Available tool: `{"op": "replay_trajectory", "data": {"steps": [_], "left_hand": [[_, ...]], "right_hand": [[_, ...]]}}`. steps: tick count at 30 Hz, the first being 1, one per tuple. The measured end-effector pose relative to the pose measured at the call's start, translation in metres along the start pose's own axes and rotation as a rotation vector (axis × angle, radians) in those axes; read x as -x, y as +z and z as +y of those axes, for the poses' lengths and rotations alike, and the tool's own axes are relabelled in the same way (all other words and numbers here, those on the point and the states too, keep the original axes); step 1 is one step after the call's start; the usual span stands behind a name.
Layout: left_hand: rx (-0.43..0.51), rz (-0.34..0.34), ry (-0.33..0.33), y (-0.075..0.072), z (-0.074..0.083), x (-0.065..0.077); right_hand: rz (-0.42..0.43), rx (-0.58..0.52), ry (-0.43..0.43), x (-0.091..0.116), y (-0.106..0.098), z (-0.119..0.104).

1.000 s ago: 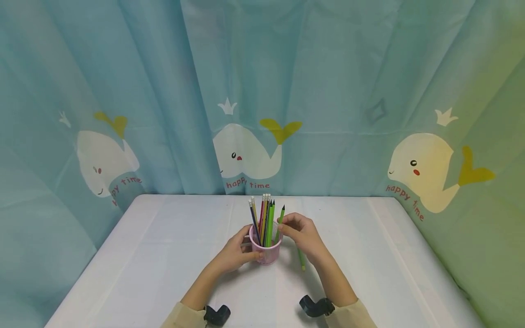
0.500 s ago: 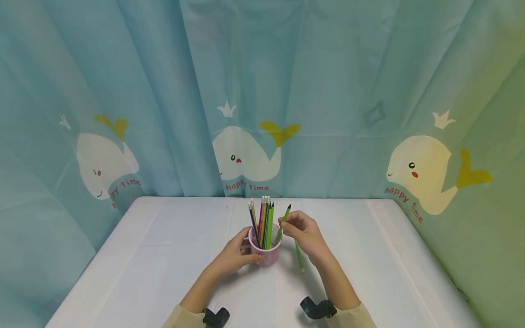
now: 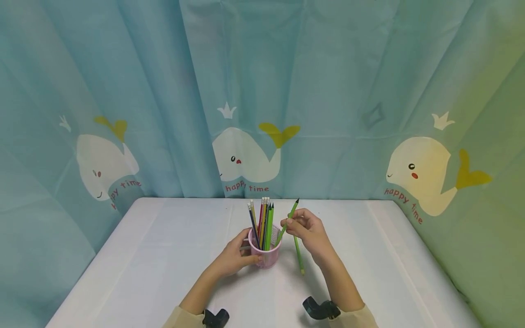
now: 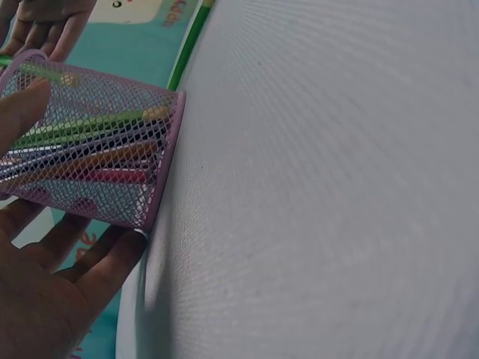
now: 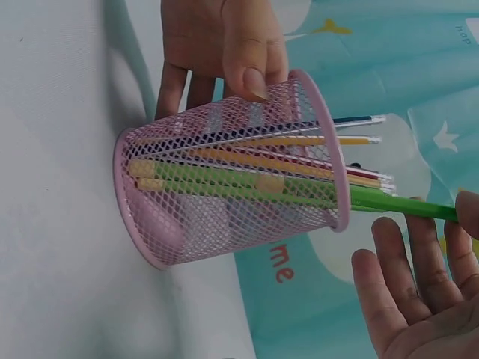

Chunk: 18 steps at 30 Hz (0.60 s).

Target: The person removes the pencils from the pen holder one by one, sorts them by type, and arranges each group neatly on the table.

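My left hand (image 3: 234, 257) grips a pink mesh pencil cup (image 3: 266, 260) from its left side, thumb across the near wall. Several pencils (image 3: 269, 228) stand in it: green ones with black points up, plus blue, yellow and red ones with white ends up. Between thumb and fingers, my right hand (image 3: 309, 231) pinches a green pencil (image 3: 293, 212) near its upper part, tilted to the right. The right wrist view shows this pencil's pale lower end still within the cup (image 5: 232, 202), just below the rim. Another green pencil (image 3: 299, 258) lies on the table beside the right hand.
The white table (image 3: 164, 269) reaches back to a blue-green curtain (image 3: 340, 91) printed with whales. Black wrist mounts (image 3: 321, 309) sit at both cream sleeves (image 3: 353, 318).
My right hand has shifted up and slightly right with the pinched green pencil, which now leans more to the right and stands higher in the cup. The left hand keeps its hold on the cup.
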<state>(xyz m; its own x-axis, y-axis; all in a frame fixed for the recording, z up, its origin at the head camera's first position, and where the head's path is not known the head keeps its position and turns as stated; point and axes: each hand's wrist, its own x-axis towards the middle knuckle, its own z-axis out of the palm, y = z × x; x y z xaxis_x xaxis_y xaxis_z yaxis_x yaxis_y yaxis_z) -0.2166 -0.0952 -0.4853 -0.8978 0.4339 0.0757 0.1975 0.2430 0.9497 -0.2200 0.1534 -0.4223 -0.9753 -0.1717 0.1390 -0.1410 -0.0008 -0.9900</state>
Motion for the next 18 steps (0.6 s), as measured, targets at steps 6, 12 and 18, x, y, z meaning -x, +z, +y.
{"op": "replay_trajectory", "data": {"steps": [6, 12, 18], "left_hand": [[-0.015, 0.001, -0.005, 0.000, 0.001, 0.001], [-0.027, -0.002, 0.005, 0.000, 0.002, 0.001], [-0.018, -0.002, 0.007, 0.000, 0.002, 0.001]], "right_hand": [[0.004, -0.028, 0.001, 0.000, -0.004, -0.001], [0.023, -0.064, 0.002, 0.000, -0.010, -0.001], [0.070, -0.108, 0.009, 0.000, -0.014, -0.005]]}}
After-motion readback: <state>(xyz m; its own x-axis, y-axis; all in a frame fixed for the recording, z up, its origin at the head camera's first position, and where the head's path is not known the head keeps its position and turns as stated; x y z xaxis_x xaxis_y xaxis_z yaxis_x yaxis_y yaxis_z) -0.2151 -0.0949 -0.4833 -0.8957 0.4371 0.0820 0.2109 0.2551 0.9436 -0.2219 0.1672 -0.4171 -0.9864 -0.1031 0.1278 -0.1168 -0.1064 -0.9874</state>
